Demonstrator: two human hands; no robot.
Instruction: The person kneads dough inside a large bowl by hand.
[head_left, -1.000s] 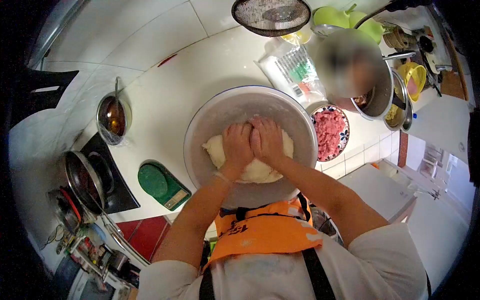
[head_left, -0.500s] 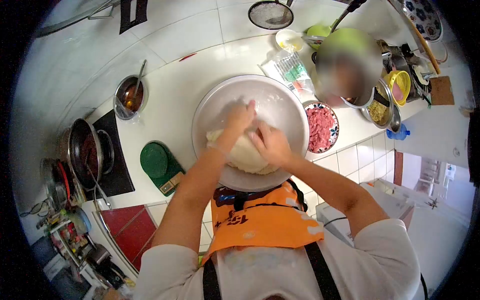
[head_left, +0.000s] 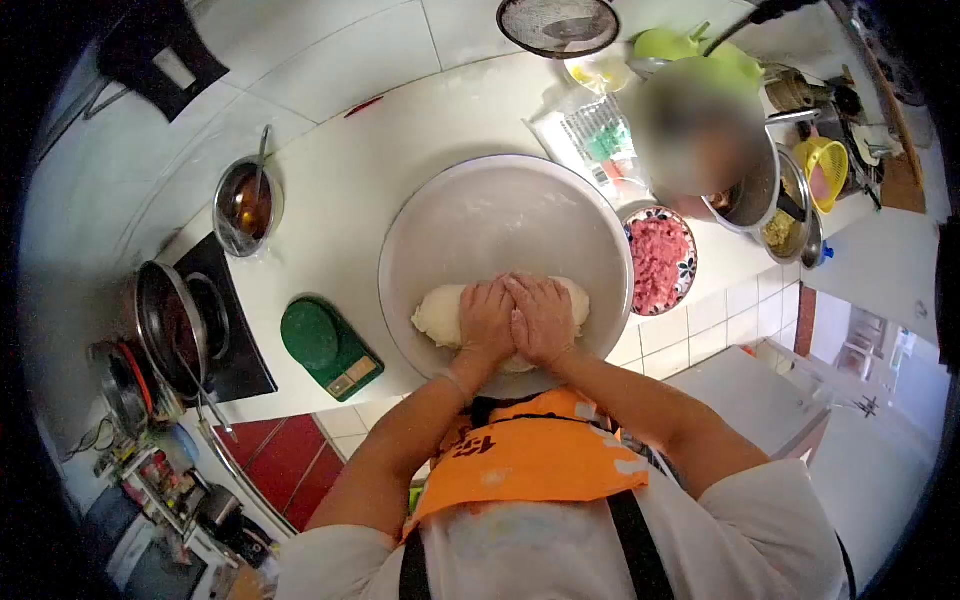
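A pale lump of dough (head_left: 440, 314) lies like a thick roll across the near side of a big white basin (head_left: 500, 220). My left hand (head_left: 487, 318) and my right hand (head_left: 543, 315) press down on its middle side by side, thumbs close together. Their fingers are bent over the far edge of the roll, and the palms cover its centre. Both ends of the dough stick out past my hands. Just right of the basin stands a patterned bowl of pink minced meat (head_left: 660, 262).
Left of the basin is a green kitchen scale (head_left: 330, 346). Beyond it are a metal bowl of dark sauce (head_left: 246, 207) and a pan (head_left: 170, 325) on a black hob. A plastic packet (head_left: 590, 140), a large pot (head_left: 755, 195) and a yellow basket (head_left: 825, 172) stand to the right.
My hands have come down from above the dough and now press together on it. The dough has gone from a folded, flatter mass to a roll lying sideways. The view has shifted slightly.
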